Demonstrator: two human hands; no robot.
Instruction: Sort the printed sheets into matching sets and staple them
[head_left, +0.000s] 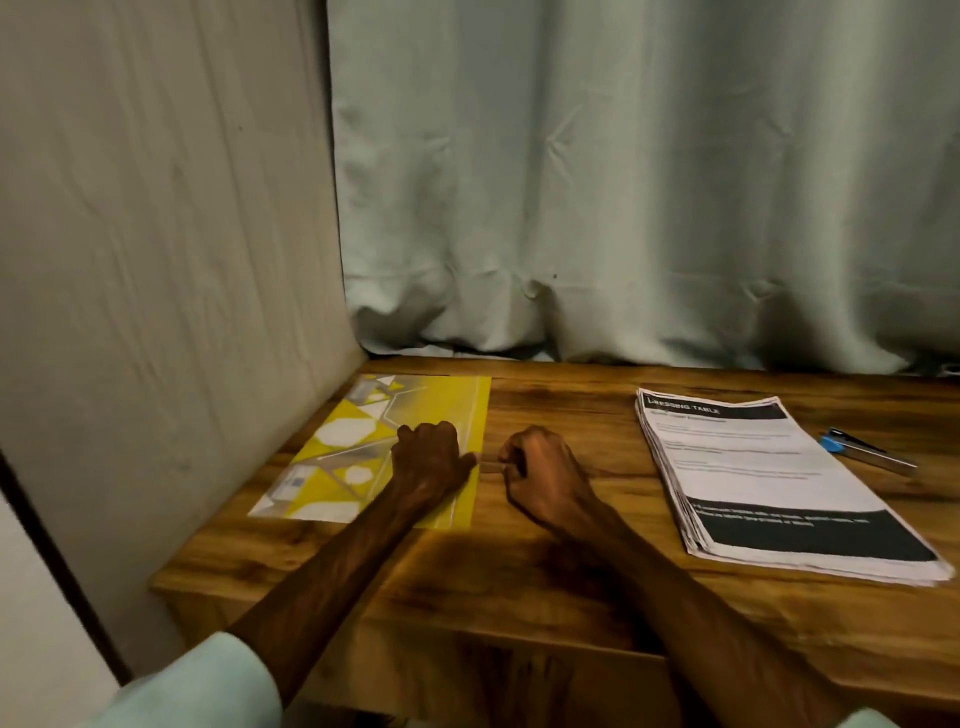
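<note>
Left hand (428, 457) on yellow sheet (441, 395), stack (753, 467) apart

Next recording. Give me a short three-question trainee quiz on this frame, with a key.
1. True or false: the stapler lies to the right of the stack of printed sheets.
2. What lies under the left hand? A) the yellow sheet B) a keyboard C) a plate
3. Fill in: the top sheet's heading reads "DRESSING ____".
Key: 1 true; 2 A; 3 TABLE.
</note>
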